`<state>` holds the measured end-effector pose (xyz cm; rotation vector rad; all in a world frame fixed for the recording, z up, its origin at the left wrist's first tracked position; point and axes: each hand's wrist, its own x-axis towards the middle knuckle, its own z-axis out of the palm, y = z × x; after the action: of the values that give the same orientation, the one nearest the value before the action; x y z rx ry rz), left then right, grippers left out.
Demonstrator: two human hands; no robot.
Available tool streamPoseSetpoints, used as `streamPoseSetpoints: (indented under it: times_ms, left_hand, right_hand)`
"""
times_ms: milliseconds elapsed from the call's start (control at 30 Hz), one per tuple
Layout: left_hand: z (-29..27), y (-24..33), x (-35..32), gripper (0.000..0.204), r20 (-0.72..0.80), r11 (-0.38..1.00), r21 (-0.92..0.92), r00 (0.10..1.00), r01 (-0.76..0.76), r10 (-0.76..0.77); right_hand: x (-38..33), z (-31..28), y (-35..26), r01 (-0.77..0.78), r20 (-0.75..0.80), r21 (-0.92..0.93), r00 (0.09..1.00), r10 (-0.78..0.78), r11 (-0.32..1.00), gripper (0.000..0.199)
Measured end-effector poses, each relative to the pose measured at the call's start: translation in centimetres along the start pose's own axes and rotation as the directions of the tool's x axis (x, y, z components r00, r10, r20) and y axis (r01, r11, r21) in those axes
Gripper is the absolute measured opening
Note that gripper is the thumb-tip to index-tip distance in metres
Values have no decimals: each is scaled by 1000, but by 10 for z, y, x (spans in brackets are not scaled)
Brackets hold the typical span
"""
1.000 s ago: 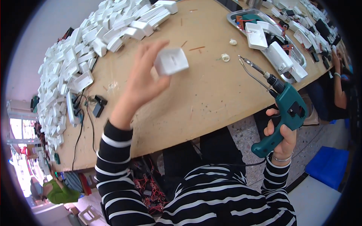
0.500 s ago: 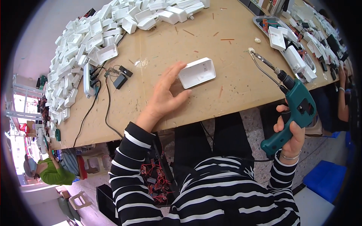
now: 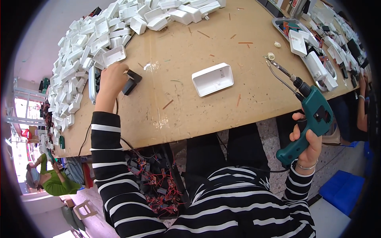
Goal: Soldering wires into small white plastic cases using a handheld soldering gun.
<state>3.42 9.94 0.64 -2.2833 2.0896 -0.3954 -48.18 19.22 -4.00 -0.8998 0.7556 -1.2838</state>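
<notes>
My right hand (image 3: 307, 144) grips a green pistol-shaped soldering gun (image 3: 313, 109) above the table's front edge. The gun's hot tip points up and left, near a small pale lump (image 3: 271, 56). My left hand (image 3: 112, 79) is bent down beside a white power strip (image 3: 93, 84), its fingers closed over the place of a small circuit board. What they pinch is hidden beneath them. Touching or close to that hand are black plastic blocks (image 3: 130, 85). An open white plastic case (image 3: 213, 80) lies alone at mid-table, hollow side up.
A large heap of white cases (image 3: 101, 29) covers the far left. At the far right, a metal tray (image 3: 278, 24) holds more cases and parts. Below the table, a black bin (image 3: 174, 170) contains red-wired components. Other people work at both sides.
My left hand has left the white case at mid-table and moved left to the power strip and black blocks. My right hand still holds the soldering gun, nearly in place.
</notes>
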Motion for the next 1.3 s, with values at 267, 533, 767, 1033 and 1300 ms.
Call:
streamPoseSetpoints:
  times_ms: [267,533,767,1033,1300]
  left_hand:
    - [-9,-23,-28,21,75,209,-953,839,220,-539]
    - [9,91,-113,24,503,-388,-840,813,380,-293]
    - [-11,87,-146,52,558,-305,-818,803,488,-212]
    - [-8,101,-108,53,-326,822,-558,941,-114,-90]
    - [-8,141,-84,24,-229,970,-117,956,-215,184]
  right_hand:
    - [4,0,3,-17,7,-16,1000,17,1000,66]
    - [7,17,7,-70,53,8,996,69,998,69]
    - [5,19,11,-82,69,5,994,81,997,71]
    - [11,24,9,-87,64,-10,994,87,996,72]
    - [16,24,12,-103,88,41,991,99,994,73]
